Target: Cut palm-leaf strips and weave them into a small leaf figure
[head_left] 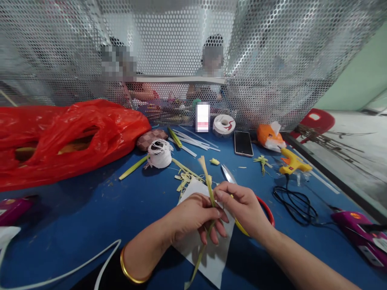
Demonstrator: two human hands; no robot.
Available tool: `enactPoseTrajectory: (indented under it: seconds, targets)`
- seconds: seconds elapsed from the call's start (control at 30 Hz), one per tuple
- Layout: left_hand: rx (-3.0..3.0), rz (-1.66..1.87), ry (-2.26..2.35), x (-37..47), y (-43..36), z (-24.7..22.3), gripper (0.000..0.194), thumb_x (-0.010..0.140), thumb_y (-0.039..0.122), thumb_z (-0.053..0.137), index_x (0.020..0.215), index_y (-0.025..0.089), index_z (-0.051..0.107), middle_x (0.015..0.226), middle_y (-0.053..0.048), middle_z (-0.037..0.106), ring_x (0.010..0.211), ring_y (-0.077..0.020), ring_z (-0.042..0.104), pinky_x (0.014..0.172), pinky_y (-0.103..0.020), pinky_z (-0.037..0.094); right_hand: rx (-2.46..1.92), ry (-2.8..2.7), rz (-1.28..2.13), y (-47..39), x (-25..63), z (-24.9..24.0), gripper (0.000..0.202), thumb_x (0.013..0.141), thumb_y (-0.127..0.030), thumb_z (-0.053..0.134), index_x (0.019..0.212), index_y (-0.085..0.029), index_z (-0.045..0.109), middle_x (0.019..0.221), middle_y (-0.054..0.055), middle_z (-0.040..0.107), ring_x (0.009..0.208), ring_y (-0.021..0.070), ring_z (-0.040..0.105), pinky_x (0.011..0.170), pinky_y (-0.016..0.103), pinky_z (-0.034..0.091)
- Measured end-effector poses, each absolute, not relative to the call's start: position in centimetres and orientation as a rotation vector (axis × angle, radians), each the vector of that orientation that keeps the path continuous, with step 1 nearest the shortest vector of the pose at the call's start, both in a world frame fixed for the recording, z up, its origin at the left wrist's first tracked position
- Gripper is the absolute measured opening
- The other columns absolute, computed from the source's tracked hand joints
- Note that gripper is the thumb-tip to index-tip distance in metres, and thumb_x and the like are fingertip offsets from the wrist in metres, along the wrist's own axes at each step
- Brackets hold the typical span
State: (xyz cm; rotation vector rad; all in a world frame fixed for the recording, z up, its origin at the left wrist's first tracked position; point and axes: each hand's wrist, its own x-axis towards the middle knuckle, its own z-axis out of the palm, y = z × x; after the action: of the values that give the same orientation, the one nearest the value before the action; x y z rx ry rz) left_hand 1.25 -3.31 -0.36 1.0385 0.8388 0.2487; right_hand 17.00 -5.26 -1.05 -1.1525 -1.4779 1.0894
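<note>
My left hand (201, 215), above a white paper sheet (193, 251), pinches a long pale green leaf strip (208, 183) between thumb and fingers. The strip rises above the hand and hangs below it toward the front edge. My right hand (240, 203) is closed at the strip's right side, fingertips pressed together against it. Under and beside my right hand lie scissors (228, 174) with red and yellow handles, partly hidden by it. Leaf scraps (185, 180) lie at the paper's top left.
Around the blue table (90, 213) are a red bag (117, 121), white string roll (161, 155), ribbon spool (224, 125), phone (243, 143), orange tissue pack (269, 137), yellow glue gun (294, 162) and black cable (294, 201). Two people sit behind a perforated screen (169, 40).
</note>
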Motion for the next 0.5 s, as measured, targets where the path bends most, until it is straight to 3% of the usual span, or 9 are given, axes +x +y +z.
enactPoseTrajectory:
  seconds: [0.13,0.27,0.4,0.5]
  targets:
    - [1.041,0.219,0.867,1.4,-3.4,-0.6,0.018,0.074,0.029,0.059,0.077,0.013,0.066,0.060,-0.004,0.067,0.043,-0.0116,0.059,0.038,-0.020,0.041,-1.115,-1.517,0.831,-5.4,17.3,-1.4,0.011,0.088,-0.028,0.061,0.094,-0.022,0.067,0.087,0.002,0.066,0.080,0.0162,0.060,0.073,0.028,0.047]
    - [1.047,0.173,0.881,1.8,-3.6,-1.0,0.015,0.073,0.026,0.056,0.076,0.014,0.065,0.059,-0.004,0.067,0.042,-0.0119,0.059,0.037,-0.020,0.040,-1.001,-1.546,0.630,-5.7,17.5,-1.6,0.017,0.085,-0.021,0.066,0.101,-0.025,0.064,0.085,0.000,0.059,0.082,0.0163,0.057,0.077,0.030,0.046]
    - [1.051,0.133,0.906,2.2,-3.8,-1.5,0.013,0.072,0.025,0.056,0.072,0.013,0.063,0.056,-0.003,0.065,0.041,-0.0119,0.057,0.037,-0.020,0.040,-0.997,-1.573,0.651,-5.9,17.2,-1.3,0.019,0.082,-0.017,0.067,0.099,-0.025,0.062,0.085,0.000,0.056,0.078,0.0159,0.056,0.075,0.031,0.046]
    - [1.068,0.131,0.926,2.3,-3.9,-1.7,0.013,0.072,0.025,0.057,0.071,0.013,0.063,0.054,-0.003,0.064,0.041,-0.0125,0.058,0.037,-0.020,0.040,-1.067,-1.601,0.759,-5.8,16.9,-1.1,0.008,0.082,-0.017,0.065,0.086,-0.022,0.063,0.080,0.000,0.055,0.073,0.0147,0.054,0.071,0.029,0.046]
